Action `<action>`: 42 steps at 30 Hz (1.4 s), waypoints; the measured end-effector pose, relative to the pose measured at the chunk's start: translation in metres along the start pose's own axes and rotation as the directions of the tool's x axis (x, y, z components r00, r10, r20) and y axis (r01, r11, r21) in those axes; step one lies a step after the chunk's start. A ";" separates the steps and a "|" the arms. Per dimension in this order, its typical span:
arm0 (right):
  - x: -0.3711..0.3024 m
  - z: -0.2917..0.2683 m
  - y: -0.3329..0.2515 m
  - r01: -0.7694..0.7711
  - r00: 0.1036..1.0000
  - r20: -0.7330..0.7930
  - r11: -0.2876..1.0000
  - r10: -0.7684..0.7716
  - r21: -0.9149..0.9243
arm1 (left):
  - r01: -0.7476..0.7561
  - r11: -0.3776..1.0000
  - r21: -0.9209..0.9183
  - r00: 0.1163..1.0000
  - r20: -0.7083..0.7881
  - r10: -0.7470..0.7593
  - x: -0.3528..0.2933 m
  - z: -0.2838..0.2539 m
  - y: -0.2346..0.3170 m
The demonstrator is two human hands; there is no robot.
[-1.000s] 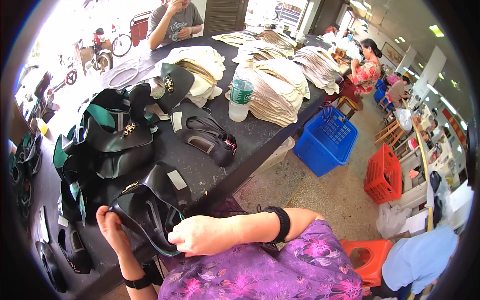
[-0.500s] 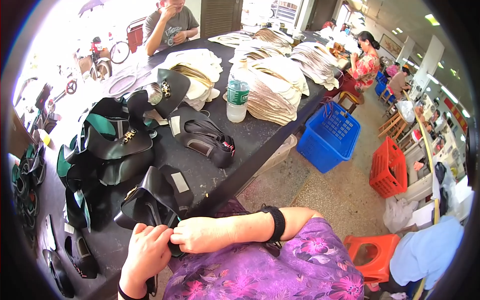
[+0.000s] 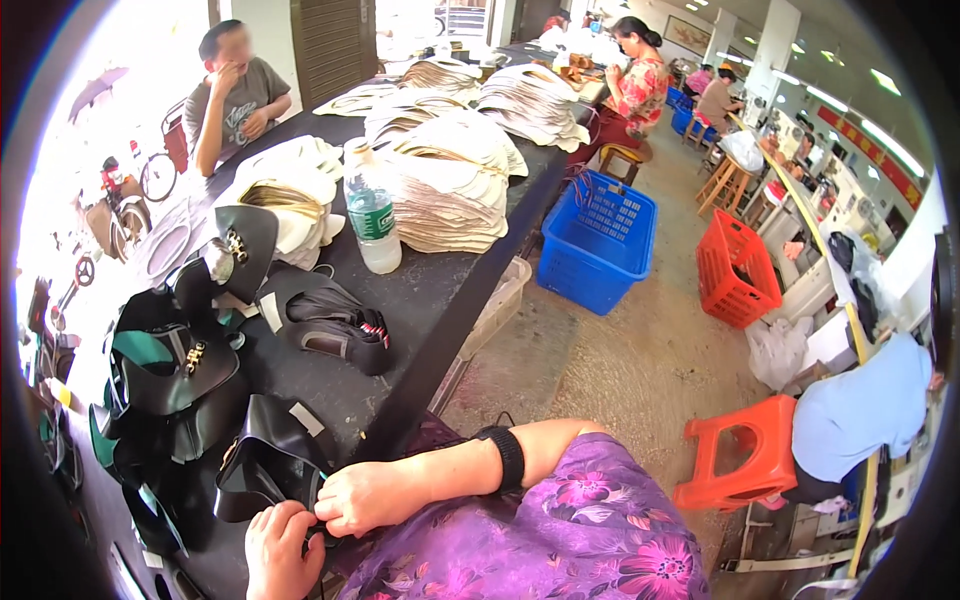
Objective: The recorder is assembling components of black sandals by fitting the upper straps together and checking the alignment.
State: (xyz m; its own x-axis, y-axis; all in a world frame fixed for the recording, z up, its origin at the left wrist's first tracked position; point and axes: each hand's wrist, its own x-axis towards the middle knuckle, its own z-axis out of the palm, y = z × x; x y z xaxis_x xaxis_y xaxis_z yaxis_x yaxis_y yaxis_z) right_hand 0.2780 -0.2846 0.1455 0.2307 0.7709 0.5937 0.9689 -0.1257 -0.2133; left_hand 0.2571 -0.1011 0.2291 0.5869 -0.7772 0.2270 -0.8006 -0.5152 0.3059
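Note:
A black leather shoe upper [image 3: 268,465] lies at the near edge of the table, its opening facing up and a pale label on its far side. My left hand [image 3: 282,552] has its fingers curled over the upper's near end. Beside it, my right hand [image 3: 362,498] pinches the same end, knuckles up, the two hands almost touching. The fingertips and the bit of edge between them are hidden. Left of the upper stands a heap of black shoe uppers [image 3: 185,370] with green linings and gold-coloured buckles. A folded bundle of black uppers [image 3: 335,325] lies beyond my hands.
Stacks of cream shoe-shaped pieces [image 3: 440,190] cover the far table, with a water bottle [image 3: 372,215] before them. A blue basket [image 3: 600,240], a red crate [image 3: 738,268] and an orange stool [image 3: 735,455] stand on the floor at right. Other people sit or stand farther off.
The view has swung to the right, so the table's contents sit farther left and lower. Both hands stay at the upper's near end; the left hand's fingers look slightly less bunched.

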 end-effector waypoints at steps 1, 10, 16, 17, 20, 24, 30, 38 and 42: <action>0.001 0.001 0.002 -0.011 1.000 -0.005 1.000 0.011 -0.008 | -0.013 1.000 -0.002 1.000 0.005 0.013 0.001 -0.001 -0.002; -0.008 0.017 0.003 0.080 0.995 -0.052 0.995 -0.083 -0.062 | 0.068 0.987 -0.146 0.979 0.199 -0.038 0.005 0.014 -0.016; -0.011 0.019 -0.002 0.076 0.996 -0.033 0.995 -0.078 -0.069 | -0.013 1.000 0.003 0.983 0.183 0.012 0.010 0.019 -0.019; -0.012 0.018 -0.003 0.062 0.998 0.021 0.994 -0.060 -0.086 | 0.035 0.996 0.078 0.974 0.220 -0.052 0.012 0.014 -0.016; -0.011 0.013 -0.009 0.069 0.997 -0.016 0.993 -0.070 -0.094 | 0.062 0.987 0.152 0.936 0.336 -0.110 0.020 0.008 -0.020; -0.005 0.005 -0.011 0.096 0.987 -0.121 0.993 -0.104 -0.066 | 0.125 0.991 0.043 0.851 0.508 -0.129 0.028 0.004 -0.038; 0.008 -0.029 -0.012 0.081 0.982 -0.177 0.994 -0.067 0.070 | 0.242 0.884 -0.400 0.903 0.426 -0.054 0.030 -0.014 -0.044; 0.035 -0.072 -0.010 0.073 0.946 -0.273 0.936 -0.174 -0.344 | 0.037 0.987 0.158 0.999 -0.040 -0.031 0.053 -0.073 0.011; 0.027 -0.035 0.000 0.037 0.979 -0.183 0.966 -0.086 -0.256 | -0.013 0.964 0.264 0.985 0.168 -0.033 0.038 -0.044 -0.018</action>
State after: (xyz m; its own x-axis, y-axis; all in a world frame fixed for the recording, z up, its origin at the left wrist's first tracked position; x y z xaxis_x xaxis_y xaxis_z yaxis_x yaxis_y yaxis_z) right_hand 0.2878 -0.2861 0.1889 0.1588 0.6515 0.7418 0.9674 -0.2529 0.0150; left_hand 0.2991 -0.1053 0.2734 0.5842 -0.8095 0.0587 -0.8116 -0.5822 0.0478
